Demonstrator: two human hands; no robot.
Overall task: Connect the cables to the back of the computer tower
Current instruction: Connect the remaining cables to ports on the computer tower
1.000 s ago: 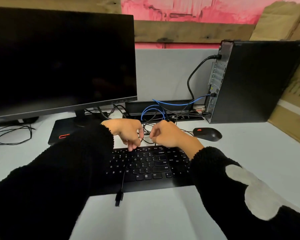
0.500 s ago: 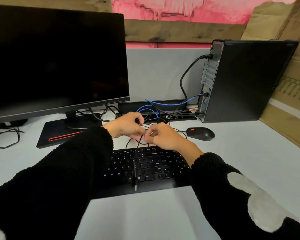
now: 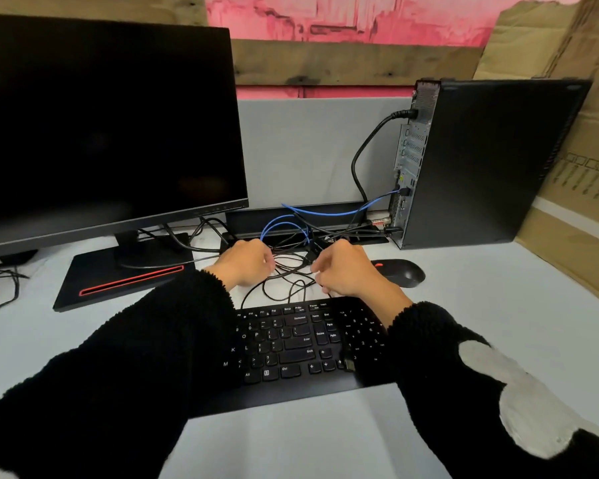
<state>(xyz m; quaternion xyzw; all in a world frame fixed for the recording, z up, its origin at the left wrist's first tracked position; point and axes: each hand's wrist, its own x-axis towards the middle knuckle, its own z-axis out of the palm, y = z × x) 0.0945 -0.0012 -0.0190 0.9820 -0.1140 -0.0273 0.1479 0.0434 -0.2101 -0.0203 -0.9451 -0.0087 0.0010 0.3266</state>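
The black computer tower (image 3: 491, 160) stands at the right, its metal back panel (image 3: 407, 174) facing left. A thick black power cable (image 3: 363, 157) and a blue cable (image 3: 329, 212) are plugged into that panel. A tangle of thin black cables (image 3: 287, 271) lies behind the keyboard. My left hand (image 3: 244, 262) and my right hand (image 3: 346, 267) both pinch strands of this tangle, one on each side. A loose black plug (image 3: 349, 364) rests on the keyboard's right part, beside my right sleeve.
A black keyboard (image 3: 291, 344) lies under my forearms. A black mouse (image 3: 400, 271) sits right of my right hand. A dark monitor (image 3: 104, 122) on a black base (image 3: 118, 278) fills the left. Cardboard (image 3: 574, 202) leans at the right.
Both hands moved away from me, from above the keyboard's top rows to the cable tangle behind it. The loose plug went from the front left of the keyboard to its right part.
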